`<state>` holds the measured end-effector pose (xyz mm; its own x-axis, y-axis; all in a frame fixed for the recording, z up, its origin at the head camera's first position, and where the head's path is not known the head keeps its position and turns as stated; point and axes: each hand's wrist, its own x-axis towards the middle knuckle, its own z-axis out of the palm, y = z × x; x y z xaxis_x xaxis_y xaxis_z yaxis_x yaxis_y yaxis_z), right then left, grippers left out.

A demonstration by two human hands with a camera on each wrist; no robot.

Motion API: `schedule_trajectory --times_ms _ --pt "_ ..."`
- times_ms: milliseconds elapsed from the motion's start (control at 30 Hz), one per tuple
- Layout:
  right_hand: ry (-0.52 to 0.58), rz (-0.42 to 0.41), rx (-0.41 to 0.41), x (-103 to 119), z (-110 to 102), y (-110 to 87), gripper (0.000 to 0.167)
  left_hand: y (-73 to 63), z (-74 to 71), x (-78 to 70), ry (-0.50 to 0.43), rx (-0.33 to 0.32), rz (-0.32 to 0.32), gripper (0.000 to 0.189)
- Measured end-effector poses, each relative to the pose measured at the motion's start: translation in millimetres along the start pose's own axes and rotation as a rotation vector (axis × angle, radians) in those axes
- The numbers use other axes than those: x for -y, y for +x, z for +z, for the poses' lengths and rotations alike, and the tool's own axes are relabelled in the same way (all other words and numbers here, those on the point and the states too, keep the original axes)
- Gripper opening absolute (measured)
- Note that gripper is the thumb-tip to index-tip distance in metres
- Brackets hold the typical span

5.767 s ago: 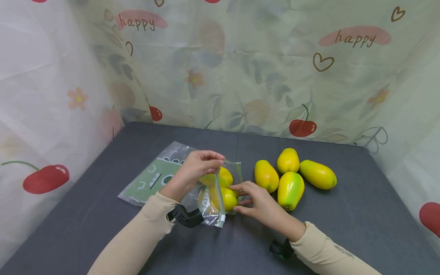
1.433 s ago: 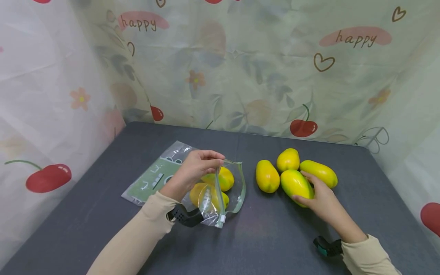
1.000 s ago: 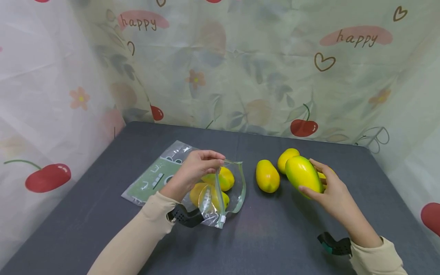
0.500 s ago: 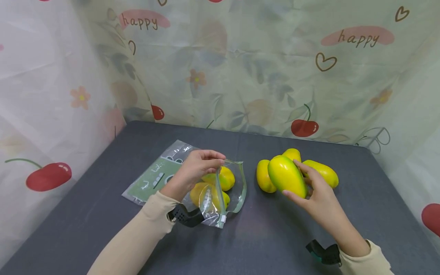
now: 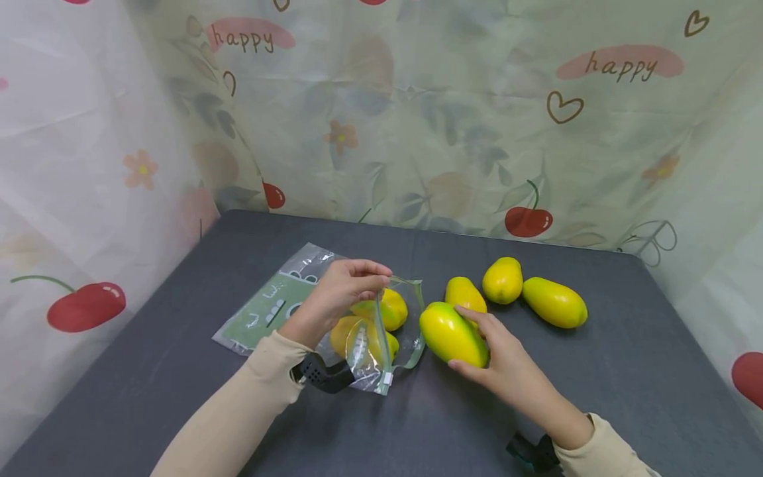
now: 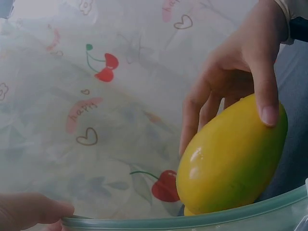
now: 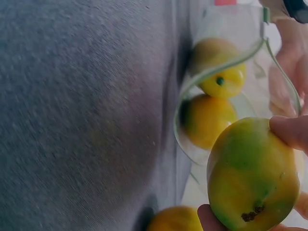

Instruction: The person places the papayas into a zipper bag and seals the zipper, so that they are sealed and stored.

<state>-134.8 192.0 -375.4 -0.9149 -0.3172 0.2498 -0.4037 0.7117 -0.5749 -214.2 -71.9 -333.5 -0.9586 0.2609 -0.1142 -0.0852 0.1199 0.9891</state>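
My right hand [image 5: 507, 358] grips a yellow-green mango [image 5: 452, 334] just right of the mouth of a clear zip bag [image 5: 411, 361]. In the left wrist view, the same mango [image 6: 231, 159] shows close above the bag's green rim [image 6: 192, 222]. My left hand [image 5: 340, 295] pinches the upper edge of the bag's opening, which stands wide. Two mangoes lie inside the bag; the right wrist view shows one [image 7: 209, 120] through the mouth. A green printed panel [image 5: 268, 311] covers the bag's far part, which lies flat.
Right of the bag, three more mangoes rest on the dark table: one [image 5: 465, 291] partly behind the held mango, one [image 5: 503, 281] farther back, and one [image 5: 556, 303] at the right. A printed curtain [image 5: 405, 132] encloses the back and sides.
My right hand has taken the front mango from the group, lifted it and carried it left to the bag's mouth. My left hand has stayed at the bag's edge.
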Motion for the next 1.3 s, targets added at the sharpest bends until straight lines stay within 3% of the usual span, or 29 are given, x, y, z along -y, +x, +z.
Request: schedule_trajectory --times_ms 300,500,767,933,1300 --pt "-0.028 0.012 0.133 3.3 16.5 1.9 0.075 2.3 0.6 2.6 0.01 0.003 0.001 0.023" --pt "-0.001 0.081 0.197 5.5 23.0 4.1 0.073 2.5 2.4 2.0 0.016 0.0 -0.009 0.018" --pt "-0.023 0.005 0.204 4.2 25.0 9.4 0.069 4.3 3.7 3.6 0.021 0.014 -0.006 0.027" --pt "-0.027 0.005 0.229 4.6 25.3 14.0 0.07 5.1 3.9 3.2 0.036 0.021 0.001 0.027" --pt "0.07 -0.02 0.247 5.5 30.3 23.6 0.057 5.7 4.1 0.5 0.028 0.02 0.006 0.026"
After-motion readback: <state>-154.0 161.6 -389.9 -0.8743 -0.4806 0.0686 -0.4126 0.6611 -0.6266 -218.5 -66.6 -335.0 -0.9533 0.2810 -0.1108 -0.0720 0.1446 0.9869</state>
